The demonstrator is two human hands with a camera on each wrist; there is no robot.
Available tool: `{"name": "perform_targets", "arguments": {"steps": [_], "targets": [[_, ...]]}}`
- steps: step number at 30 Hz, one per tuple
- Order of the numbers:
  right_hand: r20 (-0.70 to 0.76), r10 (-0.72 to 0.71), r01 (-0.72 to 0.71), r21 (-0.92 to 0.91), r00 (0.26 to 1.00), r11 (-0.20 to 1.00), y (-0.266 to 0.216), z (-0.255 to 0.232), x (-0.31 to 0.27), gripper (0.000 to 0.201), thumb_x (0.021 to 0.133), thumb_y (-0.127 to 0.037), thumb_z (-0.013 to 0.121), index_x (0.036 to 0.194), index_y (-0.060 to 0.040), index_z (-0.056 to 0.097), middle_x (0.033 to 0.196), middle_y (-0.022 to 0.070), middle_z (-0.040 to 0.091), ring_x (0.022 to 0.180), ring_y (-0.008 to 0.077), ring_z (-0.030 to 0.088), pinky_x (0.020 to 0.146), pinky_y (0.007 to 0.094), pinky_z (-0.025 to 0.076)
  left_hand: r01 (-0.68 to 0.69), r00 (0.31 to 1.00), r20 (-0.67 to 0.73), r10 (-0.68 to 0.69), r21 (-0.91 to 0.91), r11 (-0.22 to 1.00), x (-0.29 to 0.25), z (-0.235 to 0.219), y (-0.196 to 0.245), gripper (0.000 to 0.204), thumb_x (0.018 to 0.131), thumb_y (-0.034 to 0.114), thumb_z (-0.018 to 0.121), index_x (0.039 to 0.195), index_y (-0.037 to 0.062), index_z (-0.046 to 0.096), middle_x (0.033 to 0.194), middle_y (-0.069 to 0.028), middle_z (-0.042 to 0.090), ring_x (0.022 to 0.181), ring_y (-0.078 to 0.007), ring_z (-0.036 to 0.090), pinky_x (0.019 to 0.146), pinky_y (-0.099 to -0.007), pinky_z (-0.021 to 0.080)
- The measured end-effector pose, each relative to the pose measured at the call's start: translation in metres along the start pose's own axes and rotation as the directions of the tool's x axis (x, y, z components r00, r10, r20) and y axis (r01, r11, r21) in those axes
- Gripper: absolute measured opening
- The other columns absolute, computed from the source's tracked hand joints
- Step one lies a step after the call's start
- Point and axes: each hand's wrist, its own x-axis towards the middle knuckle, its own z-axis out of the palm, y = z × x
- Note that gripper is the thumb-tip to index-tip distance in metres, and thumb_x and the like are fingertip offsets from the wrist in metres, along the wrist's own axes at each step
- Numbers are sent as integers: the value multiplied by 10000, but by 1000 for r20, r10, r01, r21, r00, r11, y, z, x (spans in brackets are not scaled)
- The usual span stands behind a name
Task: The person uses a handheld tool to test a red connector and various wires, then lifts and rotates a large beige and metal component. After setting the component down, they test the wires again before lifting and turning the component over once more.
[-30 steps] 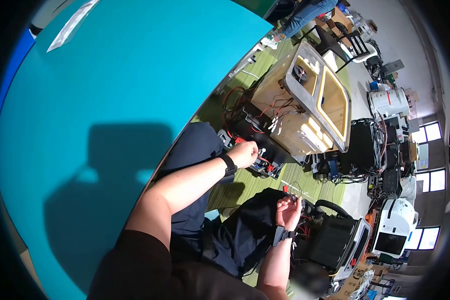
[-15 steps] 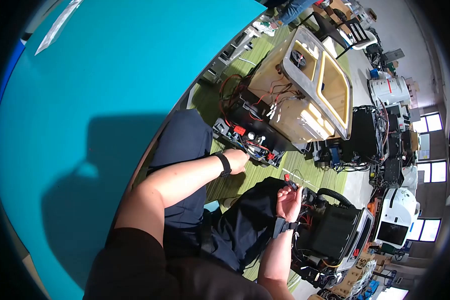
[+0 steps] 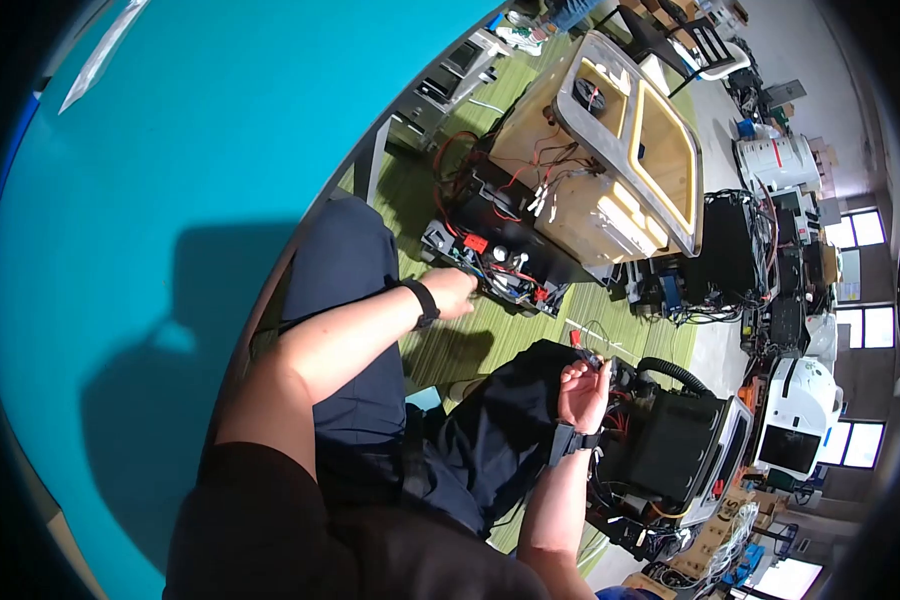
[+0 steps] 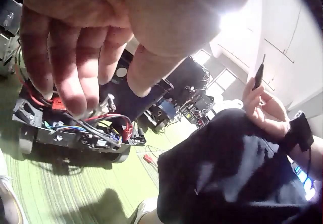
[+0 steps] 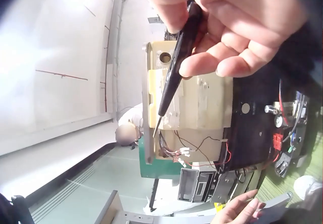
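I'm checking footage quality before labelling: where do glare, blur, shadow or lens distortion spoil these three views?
Head view: strong fisheye bending, dark corners, and a soft shadow of the person on the teal table. Left wrist view: the left hand is close and blurred, with a blown-out patch of glare above the windows. Right wrist view: bright washed-out wall at left, yet the screwdriver in the right hand reads sharply.

1. A teal table (image 3: 170,180) is filling the left side.
2. Green striped carpet (image 3: 480,350) is covering the floor.
3. Daylight is coming through windows (image 3: 860,228) on the right.
4. White machines (image 3: 800,430) are standing along the wall.
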Motion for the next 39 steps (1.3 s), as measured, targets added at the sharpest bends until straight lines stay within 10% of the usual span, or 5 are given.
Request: {"name": "perform_targets", "arguments": {"steps": [11, 24, 39], "targets": [[-26, -110, 110, -10, 994, 994, -27, -39, -35, 260, 965, -327, 485, 981, -108, 623, 829, 22, 640, 745, 143, 561, 697, 301, 442, 81, 925, -351, -144, -189, 979, -16, -6, -64, 327, 819, 241, 630, 1038, -1, 610, 888, -184, 668, 849, -315, 646, 762, -388, 505], [-190, -252, 262, 29, 949, 965, -49, -11, -108, 249, 971, -307, 481, 952, -82, 586, 931, 81, 633, 716, 148, 530, 685, 293, 434, -5, 941, -335, -51, -164, 987, -12, 1, -26, 274, 804, 225, 653, 988, 24, 629, 752, -114, 639, 684, -249, 619, 644, -362, 488], [-212, -149, 151, -4, 966, 988, -42, -55, -62, 230, 974, -289, 471, 969, -71, 541, 942, 87, 629, 761, 145, 587, 718, 293, 495, -109, 989, -111, 98, -98, 989, 18, 20, 37, 333, 821, 208, 639, 1082, 7, 587, 734, -123, 629, 708, -261, 627, 675, -353, 493]]}}
